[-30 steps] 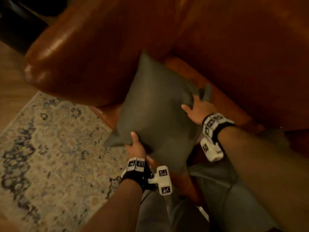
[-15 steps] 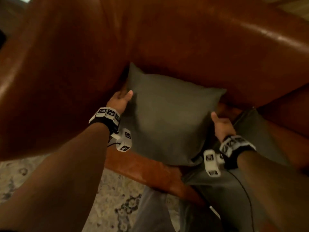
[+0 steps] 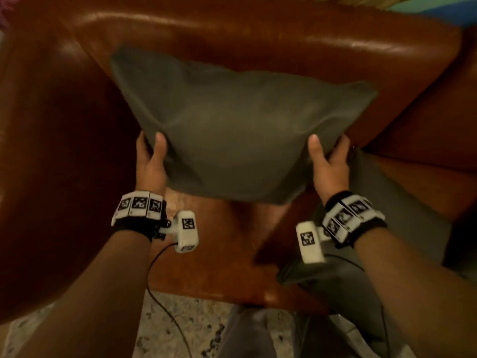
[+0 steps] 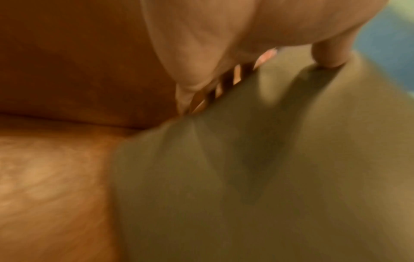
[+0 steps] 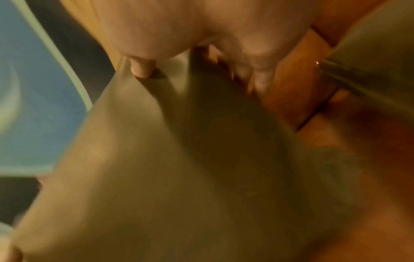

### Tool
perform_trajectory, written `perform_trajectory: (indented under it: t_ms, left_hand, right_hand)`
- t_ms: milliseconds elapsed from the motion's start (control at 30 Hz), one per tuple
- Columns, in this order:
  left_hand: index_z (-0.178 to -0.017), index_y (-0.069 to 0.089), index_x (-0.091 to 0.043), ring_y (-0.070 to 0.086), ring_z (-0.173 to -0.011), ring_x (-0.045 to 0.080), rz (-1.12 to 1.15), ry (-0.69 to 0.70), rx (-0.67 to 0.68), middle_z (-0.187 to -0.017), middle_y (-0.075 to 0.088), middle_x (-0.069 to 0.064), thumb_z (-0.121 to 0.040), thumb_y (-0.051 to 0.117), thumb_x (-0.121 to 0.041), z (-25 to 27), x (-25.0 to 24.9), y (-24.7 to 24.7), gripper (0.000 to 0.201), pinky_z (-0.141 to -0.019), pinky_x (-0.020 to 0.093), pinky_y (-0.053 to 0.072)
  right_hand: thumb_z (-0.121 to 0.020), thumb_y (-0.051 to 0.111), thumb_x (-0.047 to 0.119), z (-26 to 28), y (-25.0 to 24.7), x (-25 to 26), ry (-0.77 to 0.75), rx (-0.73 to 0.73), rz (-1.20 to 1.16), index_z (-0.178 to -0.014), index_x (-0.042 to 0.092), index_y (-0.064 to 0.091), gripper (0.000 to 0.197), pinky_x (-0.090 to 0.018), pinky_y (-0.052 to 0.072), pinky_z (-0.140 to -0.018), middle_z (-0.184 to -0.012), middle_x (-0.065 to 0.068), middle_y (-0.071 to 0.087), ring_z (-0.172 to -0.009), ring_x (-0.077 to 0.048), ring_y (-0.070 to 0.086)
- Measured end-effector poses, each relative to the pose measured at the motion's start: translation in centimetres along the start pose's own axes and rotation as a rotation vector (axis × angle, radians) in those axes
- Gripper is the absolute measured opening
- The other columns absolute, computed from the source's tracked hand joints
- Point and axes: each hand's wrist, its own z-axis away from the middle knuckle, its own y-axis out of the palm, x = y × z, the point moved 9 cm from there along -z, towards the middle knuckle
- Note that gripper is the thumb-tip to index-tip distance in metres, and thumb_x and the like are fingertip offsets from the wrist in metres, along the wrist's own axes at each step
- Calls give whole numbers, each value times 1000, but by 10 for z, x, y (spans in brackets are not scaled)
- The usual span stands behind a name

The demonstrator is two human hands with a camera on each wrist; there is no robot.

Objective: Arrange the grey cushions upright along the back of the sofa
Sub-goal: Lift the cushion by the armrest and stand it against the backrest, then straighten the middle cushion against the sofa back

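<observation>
A grey cushion (image 3: 237,130) leans against the brown leather sofa back (image 3: 258,32), its lower edge just above the seat (image 3: 219,249). My left hand (image 3: 151,161) grips its left side, thumb on the front and fingers behind. My right hand (image 3: 329,161) grips the right side the same way. The left wrist view shows the thumb pressing the grey cushion (image 4: 268,168); in the right wrist view the thumb presses the grey cushion (image 5: 179,168) too. A second grey cushion (image 3: 392,228) lies on the seat to the right, under my right forearm.
The sofa's left armrest (image 3: 51,151) rises close beside my left arm. A patterned rug (image 3: 180,329) lies in front of the sofa. My grey-trousered legs (image 3: 247,332) stand at the seat's front edge. A blue surface (image 3: 444,9) shows behind the sofa.
The cushion has turned from a slanted pose near the seat's front corner to level and against the sofa back. Both hands have shifted to grip its two lower sides.
</observation>
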Motion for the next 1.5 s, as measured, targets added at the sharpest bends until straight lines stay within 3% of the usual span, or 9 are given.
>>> perform_trajectory:
  t_ms: [333,433,667,833,1066,1200,1300,1400,1500]
  left_hand:
    - [-143,40,-36,52,-131,22,-40,-137,-169,-146,52,-2,-71,55,-77,1,45,-15,84,-109,49,42]
    - [-142,43,-11,49,-131,34,-151,-246,-300,-144,51,17,-97,46,-39,43,75,-16,54,-105,43,42]
    - [-120,61,0,55,-123,35,-647,-320,331,-126,62,20,-93,56,-9,162,159,155,30,-98,30,40]
    - [-152,26,-24,39,-141,31,-830,-308,567,-157,38,7,-92,50,-53,206,172,284,70,-117,37,30]
    - [-141,48,-18,47,-134,34,-811,-490,360,-150,48,7,-87,42,-67,255,239,254,73,-117,43,31]
    - [-117,65,-11,66,-88,29,-1021,-687,751,-116,69,15,-91,53,-33,376,277,264,36,-79,42,57]
    - [-96,69,-17,67,-103,36,-1277,-258,688,-105,71,14,-91,46,-25,385,227,299,25,-93,42,52]
    - [-116,63,-2,55,-120,44,-1160,44,216,-125,61,28,-94,44,-27,300,156,312,38,-106,44,39]
    - [-133,53,-3,47,-131,42,-1103,190,231,-138,52,26,-85,52,-36,223,122,348,59,-113,43,34]
  right_hand:
    - [-78,65,56,-12,-8,-29,49,214,126,-143,36,28,78,-34,44,-100,-133,3,55,-113,-12,55]
    - [-80,70,44,3,-55,-72,129,175,139,-135,29,42,63,-39,49,-99,-124,-1,59,-98,-7,61]
    - [-86,66,26,75,-292,-219,497,-362,449,-112,9,59,31,-42,43,-96,-117,-23,66,-112,-40,59]
    - [-84,52,63,85,-319,-334,807,6,338,-130,9,53,70,-53,35,-111,-142,-21,51,-129,-40,49]
    - [-83,57,59,10,-319,-252,533,5,226,-142,19,40,74,-37,32,-112,-146,-13,49,-134,-35,44]
    - [-87,62,40,-24,-352,-191,327,109,333,-132,21,51,50,-29,36,-103,-139,-8,56,-127,-29,51]
    - [-87,62,36,-13,-384,-203,308,83,414,-118,16,63,37,-34,38,-106,-127,-12,65,-123,-33,54]
    - [-85,66,30,24,-419,-249,374,-63,390,-101,14,68,23,-37,43,-100,-111,-16,71,-112,-34,62]
    - [-75,70,51,65,-418,-341,648,-50,196,-109,16,67,49,-46,43,-105,-121,-14,68,-114,-34,60]
